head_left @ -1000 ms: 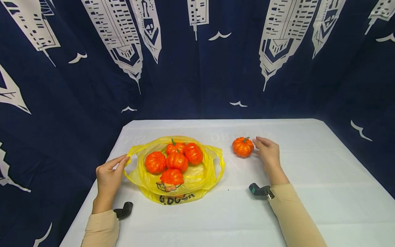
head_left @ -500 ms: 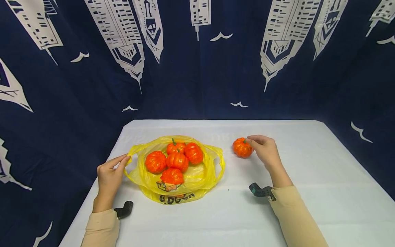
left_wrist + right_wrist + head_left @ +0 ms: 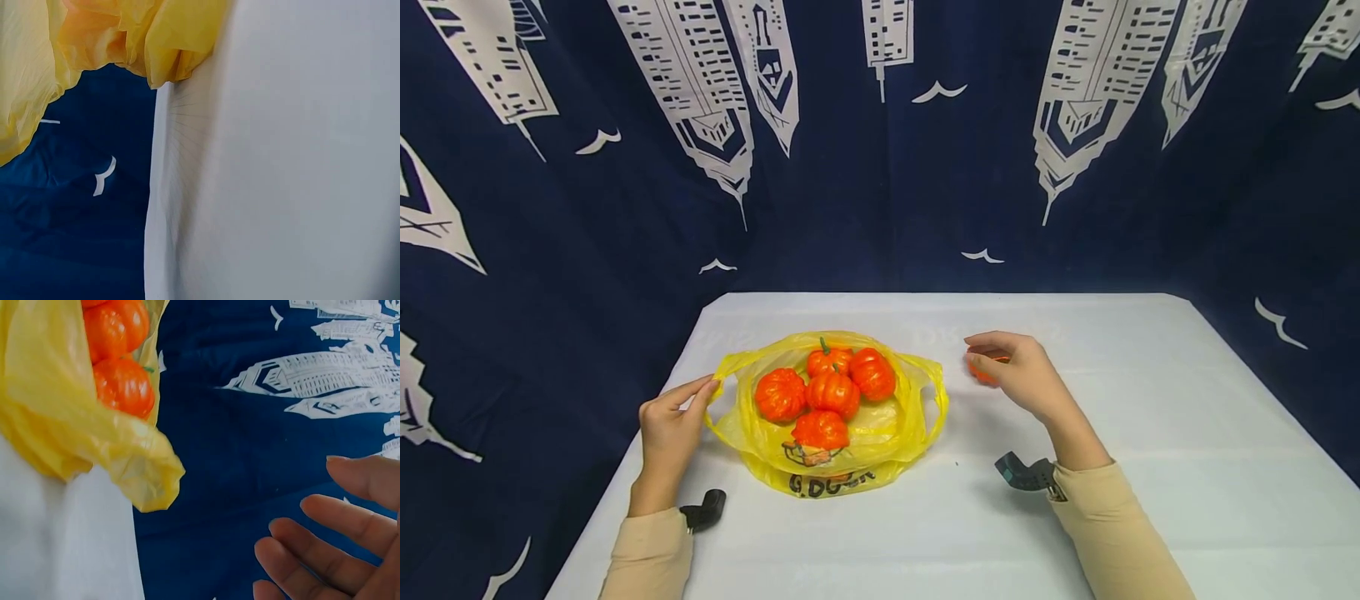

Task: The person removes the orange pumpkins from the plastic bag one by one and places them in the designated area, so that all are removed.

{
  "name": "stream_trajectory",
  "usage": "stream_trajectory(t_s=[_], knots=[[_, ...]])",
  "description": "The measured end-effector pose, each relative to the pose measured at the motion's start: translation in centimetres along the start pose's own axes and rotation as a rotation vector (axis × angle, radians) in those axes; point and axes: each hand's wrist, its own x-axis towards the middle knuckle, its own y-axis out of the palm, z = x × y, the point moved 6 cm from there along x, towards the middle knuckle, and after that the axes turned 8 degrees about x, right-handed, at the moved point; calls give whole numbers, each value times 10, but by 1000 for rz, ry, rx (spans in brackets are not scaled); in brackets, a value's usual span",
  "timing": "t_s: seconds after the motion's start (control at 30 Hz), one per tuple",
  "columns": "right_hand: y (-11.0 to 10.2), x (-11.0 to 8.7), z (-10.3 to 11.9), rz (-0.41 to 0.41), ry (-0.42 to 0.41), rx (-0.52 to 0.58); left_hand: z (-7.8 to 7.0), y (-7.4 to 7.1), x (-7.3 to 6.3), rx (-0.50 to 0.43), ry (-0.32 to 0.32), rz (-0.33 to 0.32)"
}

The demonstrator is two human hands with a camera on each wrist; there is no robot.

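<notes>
In the head view my left hand (image 3: pixel 672 433) pinches the left handle of a yellow plastic bag (image 3: pixel 880 446) between thumb and fingers. Several small orange pumpkins (image 3: pixel 832 394) with green stems lie inside the open bag. To the right of the bag, my right hand (image 3: pixel 1018 371) is over a single orange pumpkin (image 3: pixel 982 372) on the table and hides most of it. The right wrist view shows that hand's fingers (image 3: pixel 350 519) spread apart, with nothing seen between them. The left hand is out of the left wrist view, where the bag (image 3: pixel 181 44) hangs at the top.
A white cloth covers the table (image 3: pixel 1187 433). Behind and beside it hangs a dark blue curtain (image 3: pixel 880 192) printed with white buildings and birds. A black wrist camera (image 3: pixel 703 510) sits on the left wrist, another black camera (image 3: pixel 1026 472) on the right.
My right hand has moved left from beside the lone pumpkin to over it, covering most of it. The left hand keeps its pinch on the bag handle.
</notes>
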Motion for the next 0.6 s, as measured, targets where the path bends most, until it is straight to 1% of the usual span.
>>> stream_trajectory(t_s=[0.13, 0.23, 0.33, 0.5, 0.6], knots=[[7, -1, 7, 46, -27, -8, 0, 0, 0, 9, 6, -7], [14, -1, 12, 69, -72, -43, 1, -2, -1, 14, 14, -16], [20, 1, 16, 94, -114, -52, 2, -2, -1, 13, 19, -15], [33, 7, 19, 129, -168, -10, 3, -1, 0, 10, 24, -15], [40, 11, 20, 147, -174, 44, 1, 0, -1, 10, 25, -13]])
